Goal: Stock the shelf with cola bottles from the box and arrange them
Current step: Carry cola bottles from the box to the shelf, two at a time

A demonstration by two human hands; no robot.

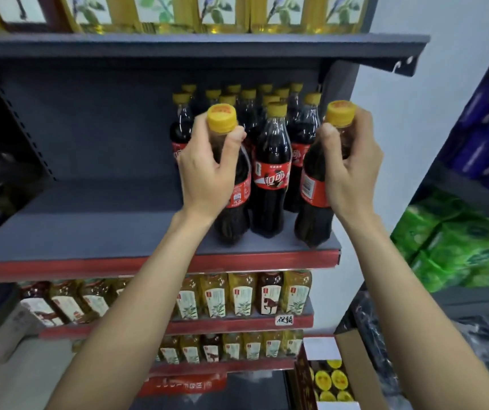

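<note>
Left hand [207, 173] clenched round neck of cola bottle [233, 202], right hand [352, 170] clenched round neck of second cola bottle [314, 199]; both bottles at front edge of shelf [89, 232], second one right at right end. Between them third bottle [271, 184], rows behind. Left part of grey shelf bare. Red edge strip. Open box [330, 380] below right, yellow caps showing. Handwritten tag [284, 320] on lower shelf, unreadable.
</note>
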